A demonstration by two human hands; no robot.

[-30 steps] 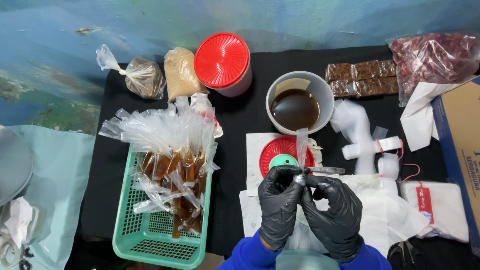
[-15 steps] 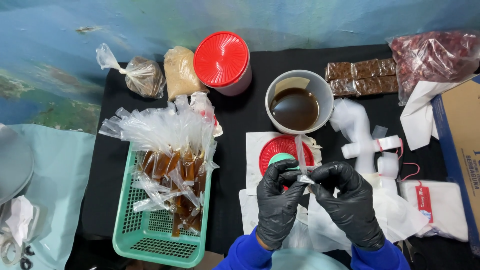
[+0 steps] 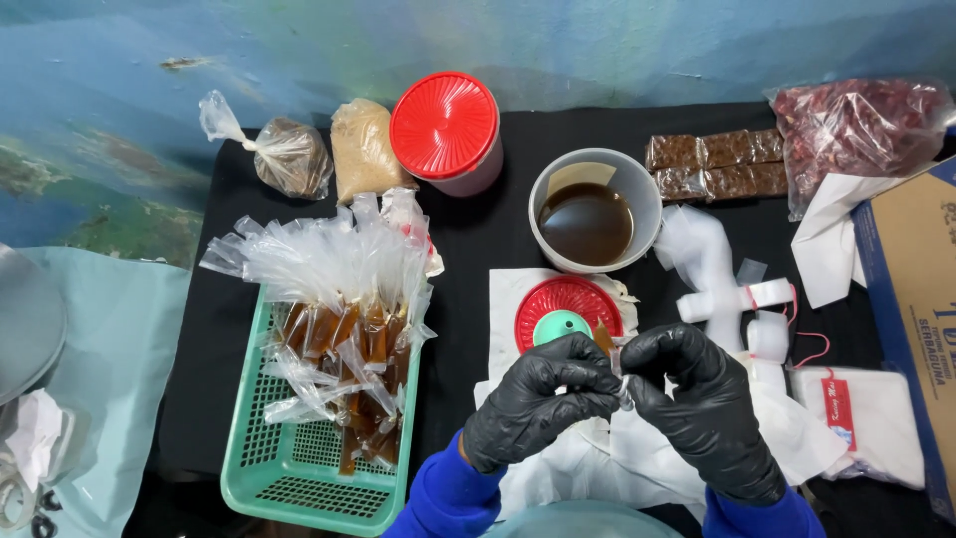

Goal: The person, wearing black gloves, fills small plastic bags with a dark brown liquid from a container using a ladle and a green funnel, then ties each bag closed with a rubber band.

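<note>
Both my hands wear black gloves and meet at the lower middle of the head view. My left hand (image 3: pixel 543 403) and my right hand (image 3: pixel 702 403) pinch a small clear plastic pouch (image 3: pixel 609 351) holding brown liquid between their fingertips. Just above them a green funnel (image 3: pixel 561 326) rests on a red lid (image 3: pixel 568 304) lying on white paper. Beyond that stands a white cup of dark brown liquid (image 3: pixel 590 217). To the left, a green basket (image 3: pixel 299 478) holds several filled brown pouches with clear tops.
A red-lidded tub (image 3: pixel 445 130), a bag of tan powder (image 3: pixel 363 149) and a knotted bag (image 3: pixel 289 154) sit at the back. Wrapped brown blocks (image 3: pixel 712 164), a bag of red pieces (image 3: pixel 856 130), white plastic rolls (image 3: pixel 732 294) and a cardboard box (image 3: pixel 921 289) lie right.
The upright clear pouch I held is now folded down between my fingertips. My right hand has shifted slightly right and lower; my left hand stays beside the funnel.
</note>
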